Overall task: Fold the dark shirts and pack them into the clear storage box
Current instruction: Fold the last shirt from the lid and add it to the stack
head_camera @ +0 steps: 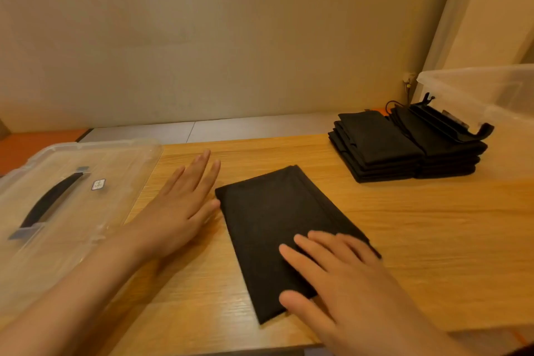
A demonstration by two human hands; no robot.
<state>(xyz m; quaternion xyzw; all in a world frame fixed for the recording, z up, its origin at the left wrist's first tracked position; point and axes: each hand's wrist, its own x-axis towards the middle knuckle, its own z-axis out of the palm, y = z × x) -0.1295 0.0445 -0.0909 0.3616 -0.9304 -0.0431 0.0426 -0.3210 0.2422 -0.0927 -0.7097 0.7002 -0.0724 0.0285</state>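
Pressing your right hand flat, fingers straight, on the near corner of the folded dark shirt lying mid-table, you are resting your left hand open-palmed on the wood just beside the shirt's left edge, gripping nothing. Two stacks of folded shirts are sitting at the far right, next to the clear storage box. The clear lid, with its dark handle, is lying at the left.
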